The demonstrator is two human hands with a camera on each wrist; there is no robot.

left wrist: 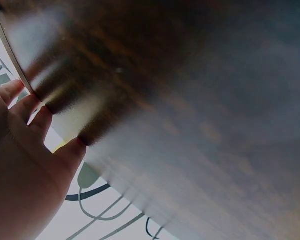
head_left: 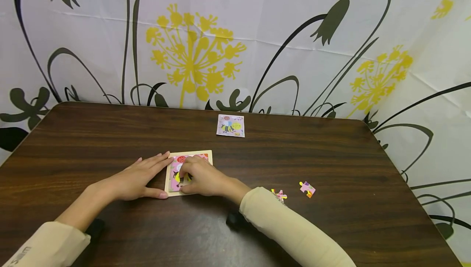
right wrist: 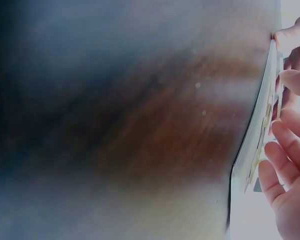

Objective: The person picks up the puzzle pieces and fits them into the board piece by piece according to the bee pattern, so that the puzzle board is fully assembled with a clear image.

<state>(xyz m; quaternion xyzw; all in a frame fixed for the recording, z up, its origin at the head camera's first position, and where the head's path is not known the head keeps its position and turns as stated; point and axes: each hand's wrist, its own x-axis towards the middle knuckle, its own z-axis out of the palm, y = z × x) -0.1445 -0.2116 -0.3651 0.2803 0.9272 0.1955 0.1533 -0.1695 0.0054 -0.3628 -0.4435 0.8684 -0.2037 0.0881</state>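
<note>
A square wooden jigsaw tray (head_left: 191, 152) with a pink bee picture lies on the table, left of the middle. My left hand (head_left: 137, 179) rests at its left side, fingers extended to the far-left corner and thumb at the near-left one. Over the picture, my right hand (head_left: 206, 177) has thumb and fingers curled together. A thin pale edge of a puzzle piece (right wrist: 279, 100) shows between them in the right wrist view. The hand covers the tray's right part, so the piece's face is hidden. In the left wrist view, the left fingers (left wrist: 70, 150) touch down straight and spread.
Two loose pink puzzle pieces, one partly behind the right sleeve (head_left: 280, 196) and one farther right (head_left: 307, 189), lie on the dark wooden table (head_left: 349, 156). A bee picture card (head_left: 230, 126) lies near the far edge. Behind the table hangs a flowered curtain (head_left: 276, 34).
</note>
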